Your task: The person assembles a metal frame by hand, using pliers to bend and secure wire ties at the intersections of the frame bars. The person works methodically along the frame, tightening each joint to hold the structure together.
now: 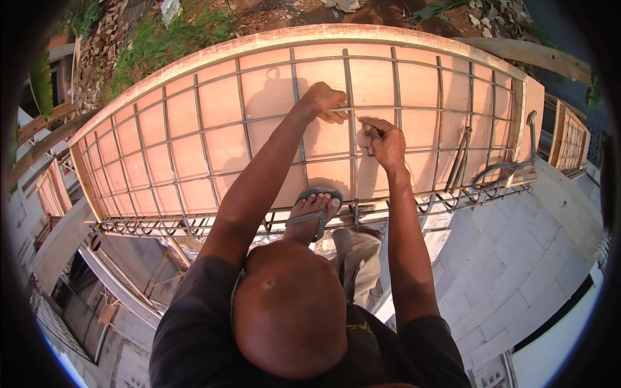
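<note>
A grid of steel reinforcing bars (244, 123) lies over a shallow plywood-floored wooden form (223, 81). My left hand (323, 102) is closed around a bar near a crossing in the middle of the grid, its fingers curled under. Just to the right, my right hand (388, 143) is raised over the grid with thumb and fingers pinched together. Whatever sits in that pinch is too small to make out. My sandalled foot (312, 210) rests at the near edge of the bars, below my left hand.
Pincers (460, 155) with long handles lean on the grid at right. Beside them lie a coil of dark wire (498, 172) and a bent bar (532, 132). A pale block wall (504, 258) stands at lower right. Soil and plants (174, 48) lie beyond the form's far edge.
</note>
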Demonstrator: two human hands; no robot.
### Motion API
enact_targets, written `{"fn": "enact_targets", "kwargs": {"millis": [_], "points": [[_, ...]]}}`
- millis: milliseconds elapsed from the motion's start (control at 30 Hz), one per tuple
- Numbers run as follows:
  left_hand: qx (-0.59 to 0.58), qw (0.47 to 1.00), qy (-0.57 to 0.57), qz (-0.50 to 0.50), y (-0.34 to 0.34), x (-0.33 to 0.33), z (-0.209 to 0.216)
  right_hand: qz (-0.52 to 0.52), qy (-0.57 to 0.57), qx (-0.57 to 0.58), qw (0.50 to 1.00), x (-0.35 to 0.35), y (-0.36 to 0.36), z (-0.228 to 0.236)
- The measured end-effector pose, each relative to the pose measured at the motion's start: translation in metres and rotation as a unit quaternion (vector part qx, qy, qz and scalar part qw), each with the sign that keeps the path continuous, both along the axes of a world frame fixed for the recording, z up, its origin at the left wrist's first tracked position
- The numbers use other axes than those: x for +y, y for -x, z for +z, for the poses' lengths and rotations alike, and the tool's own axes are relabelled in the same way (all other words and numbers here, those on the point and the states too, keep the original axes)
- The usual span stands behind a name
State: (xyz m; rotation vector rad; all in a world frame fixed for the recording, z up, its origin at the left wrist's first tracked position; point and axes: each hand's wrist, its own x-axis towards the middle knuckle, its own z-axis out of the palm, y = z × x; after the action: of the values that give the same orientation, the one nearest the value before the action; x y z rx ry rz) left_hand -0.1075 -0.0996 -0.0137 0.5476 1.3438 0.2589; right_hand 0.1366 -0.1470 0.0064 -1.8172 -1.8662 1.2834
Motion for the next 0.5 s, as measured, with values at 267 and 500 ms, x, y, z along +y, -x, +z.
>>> {"fn": "enact_targets", "kwargs": {"millis": [267, 500], "points": [[0.044, 0.979, -0.161, 0.116, -0.008, -0.024, -0.004, -0.084, 0.065, 0.058, 0.993, 0.010, 0.009, -0.015], [0.027, 0.934, -0.346, 0.085, -0.005, -0.050, -0.020, -0.184, 0.273, 0.132, 0.935, 0.032, 0.028, 0.021]]}}
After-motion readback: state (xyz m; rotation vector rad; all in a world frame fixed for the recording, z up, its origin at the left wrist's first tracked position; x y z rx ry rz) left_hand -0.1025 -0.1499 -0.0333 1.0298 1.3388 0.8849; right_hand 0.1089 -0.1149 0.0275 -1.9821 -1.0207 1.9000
